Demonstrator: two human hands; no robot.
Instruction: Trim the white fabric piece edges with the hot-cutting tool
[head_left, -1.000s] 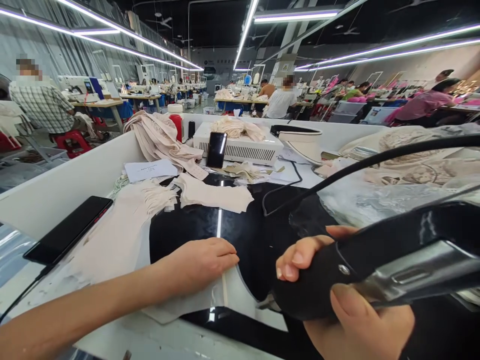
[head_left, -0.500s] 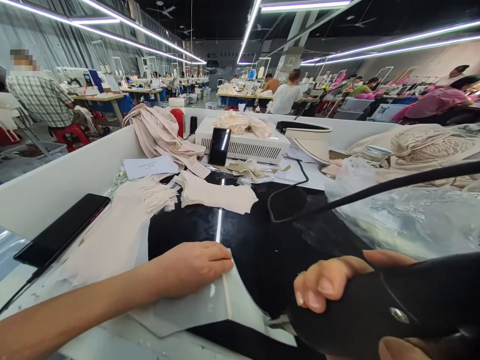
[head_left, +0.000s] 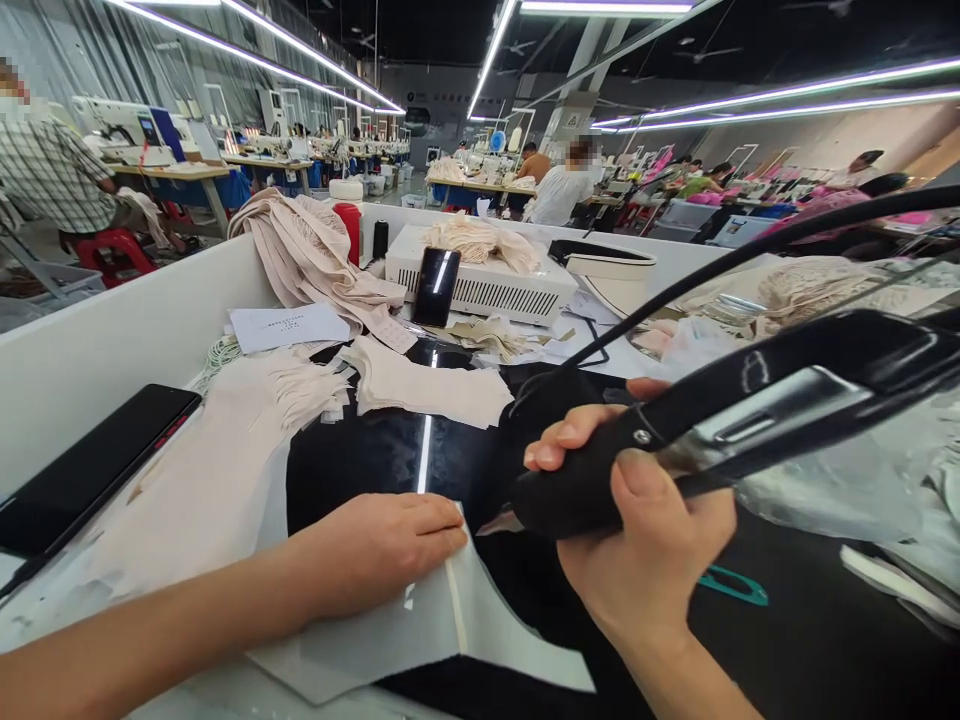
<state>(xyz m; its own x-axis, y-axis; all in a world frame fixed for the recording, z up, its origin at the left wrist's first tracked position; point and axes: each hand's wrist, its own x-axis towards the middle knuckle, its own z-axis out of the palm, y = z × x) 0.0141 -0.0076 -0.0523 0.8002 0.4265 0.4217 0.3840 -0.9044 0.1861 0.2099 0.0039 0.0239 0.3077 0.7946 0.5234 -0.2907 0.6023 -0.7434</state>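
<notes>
My left hand (head_left: 397, 545) is closed, its fingers pressed together at the upper tip of a pale grey fabric piece (head_left: 375, 645). A narrow cream strip (head_left: 455, 605) runs down that piece from my fingertips. My right hand (head_left: 645, 530) is wrapped around a black corded handheld tool (head_left: 720, 410) with a silver metal panel. The tool's pinkish, pointed tip (head_left: 501, 522) is a little right of my left fingertips, apart from them. Beneath the fabric is a glossy black work surface (head_left: 360, 470).
A stack of cream fabric pieces (head_left: 435, 390) sits ahead, beside a larger pile (head_left: 202, 470). One phone (head_left: 97, 460) lies left; another phone (head_left: 436, 285) leans on a white vented box (head_left: 480, 275). The tool's black cord (head_left: 720, 265) arches overhead. A teal clip (head_left: 735, 585) lies right.
My right hand has brought the black tool leftward, nearer my left hand, showing its silver panel and the teal clip. My left hand stays on the fabric. The view has shifted slightly.
</notes>
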